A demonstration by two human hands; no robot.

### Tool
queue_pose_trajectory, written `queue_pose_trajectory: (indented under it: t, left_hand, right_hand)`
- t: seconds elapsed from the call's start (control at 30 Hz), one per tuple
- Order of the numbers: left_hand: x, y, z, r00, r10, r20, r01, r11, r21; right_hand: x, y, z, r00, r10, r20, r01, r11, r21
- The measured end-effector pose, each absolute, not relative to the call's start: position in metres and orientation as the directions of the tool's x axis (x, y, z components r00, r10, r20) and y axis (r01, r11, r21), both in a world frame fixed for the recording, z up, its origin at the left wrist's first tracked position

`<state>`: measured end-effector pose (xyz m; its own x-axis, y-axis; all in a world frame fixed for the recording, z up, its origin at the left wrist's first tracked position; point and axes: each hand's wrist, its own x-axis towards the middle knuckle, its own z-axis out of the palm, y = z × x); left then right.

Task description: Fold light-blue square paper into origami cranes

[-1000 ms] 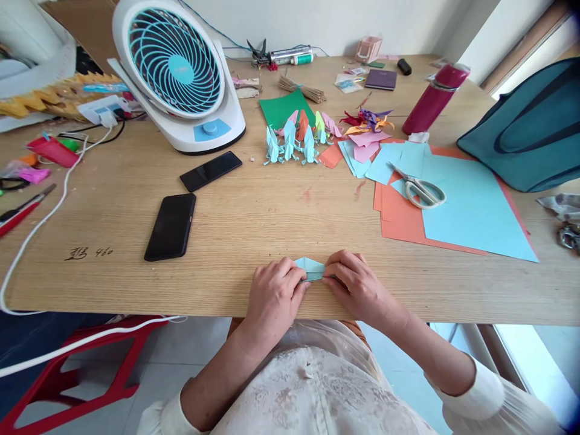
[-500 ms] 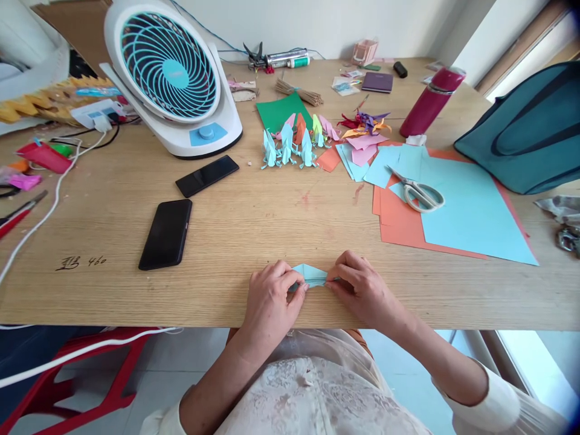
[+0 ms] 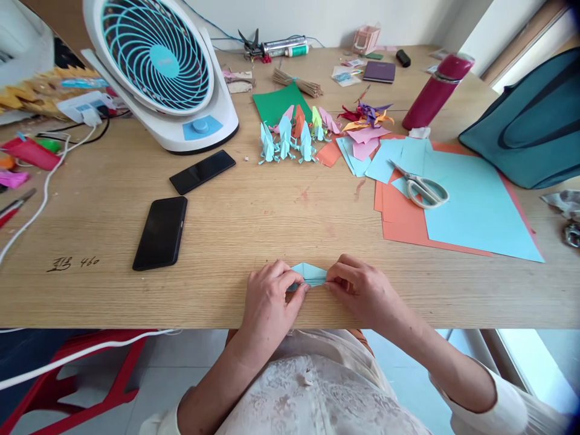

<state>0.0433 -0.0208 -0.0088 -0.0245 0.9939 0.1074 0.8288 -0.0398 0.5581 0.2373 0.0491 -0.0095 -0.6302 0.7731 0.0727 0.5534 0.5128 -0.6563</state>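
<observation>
Between my two hands, near the table's front edge, is a small piece of light blue origami paper (image 3: 312,273) with several creases. My left hand (image 3: 273,296) pinches its left end between thumb and fingers. At the opposite end, my right hand (image 3: 357,284) is closed on the paper with thumb and fingertips. Both tips of the folded piece are hidden by my fingers. Farther back stand several folded paper figures (image 3: 284,139) in light blue, pink, orange and green. Scissors (image 3: 426,188) rest on light blue paper sheets (image 3: 480,211) to the right.
Two black phones (image 3: 161,232) lie to the left, with a white fan (image 3: 199,130) behind them. A dark pink flask (image 3: 435,93) and a teal bag (image 3: 525,121) stand at the right. A white cable (image 3: 38,208) crosses the left side.
The camera view has shifted slightly, so objects at the left sit farther left. Both hands keep the same pinch on the light blue origami paper, with hardly any movement.
</observation>
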Motion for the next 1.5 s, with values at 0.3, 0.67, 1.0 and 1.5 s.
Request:
queue_pose_trajectory:
  t: [0.3,0.67,1.0,1.5]
  left_hand:
    - [0.042,-0.022,-0.007,0.002,0.996,0.090,0.848,-0.050,0.528]
    - [0.045,-0.013,0.000,-0.031,0.999,-0.038,0.900,0.044,0.433]
    - [0.044,-0.011,0.011,-0.013,0.992,-0.126,0.916,0.062,0.397]
    - [0.056,-0.010,0.005,-0.066,0.993,-0.093,0.958,0.089,0.272]
  right_hand:
    - [0.235,0.050,-0.007,-0.618,0.786,0.000,0.632,0.496,-0.595]
    - [0.225,0.056,0.002,-0.618,0.776,-0.131,0.718,0.488,-0.496]
    - [0.222,0.058,0.014,-0.584,0.774,-0.245,0.759,0.414,-0.502]
    - [0.224,0.059,0.009,-0.594,0.772,-0.225,0.747,0.425,-0.512]
